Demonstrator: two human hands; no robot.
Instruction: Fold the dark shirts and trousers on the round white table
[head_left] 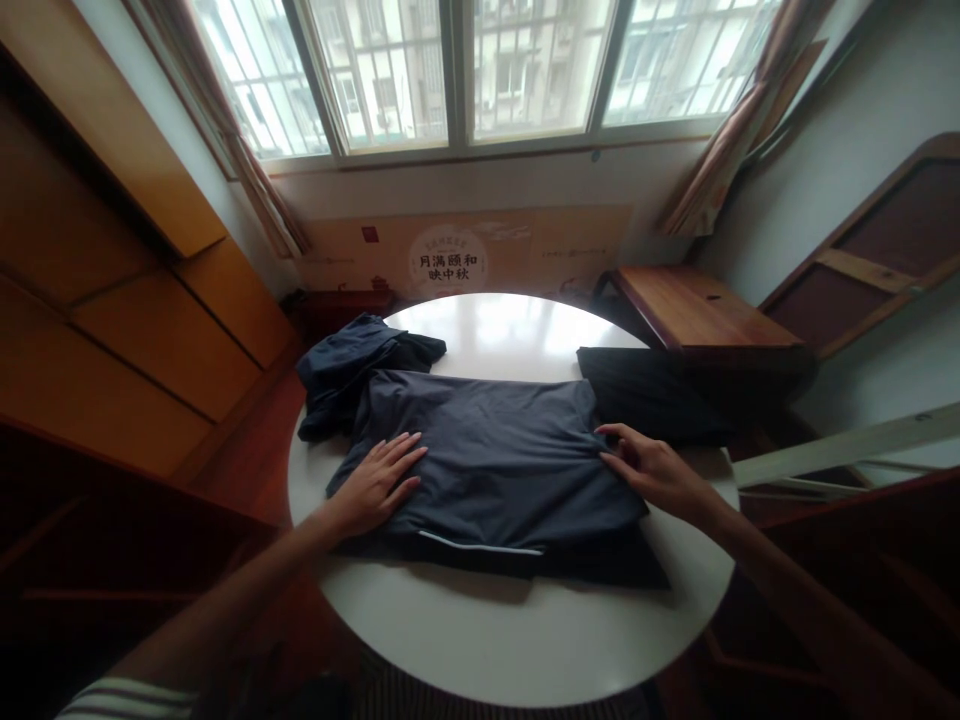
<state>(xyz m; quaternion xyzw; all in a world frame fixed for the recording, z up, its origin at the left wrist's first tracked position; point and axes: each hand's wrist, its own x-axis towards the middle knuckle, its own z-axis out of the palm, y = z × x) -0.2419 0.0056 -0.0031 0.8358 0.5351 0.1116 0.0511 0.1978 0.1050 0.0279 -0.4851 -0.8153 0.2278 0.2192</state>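
Observation:
A dark grey-blue garment [487, 460] lies spread in a folded, roughly rectangular shape on the round white table [480, 650]. A thin white strip runs along its near edge; which kind of garment it is I cannot tell. My left hand [381, 482] rests flat on its left part, fingers stretched out. At the garment's right edge is my right hand [651, 470], its thumb and forefinger apart at the cloth and the other fingers curled. Darker cloth shows from under the near side.
Bunched dark blue clothing [349, 365] sits at the table's far left. A folded black cloth [649, 395] lies at the far right, partly over the edge. Beyond stand a wooden desk [705, 305] and the window wall. Orange-brown cabinets [150, 300] line the left.

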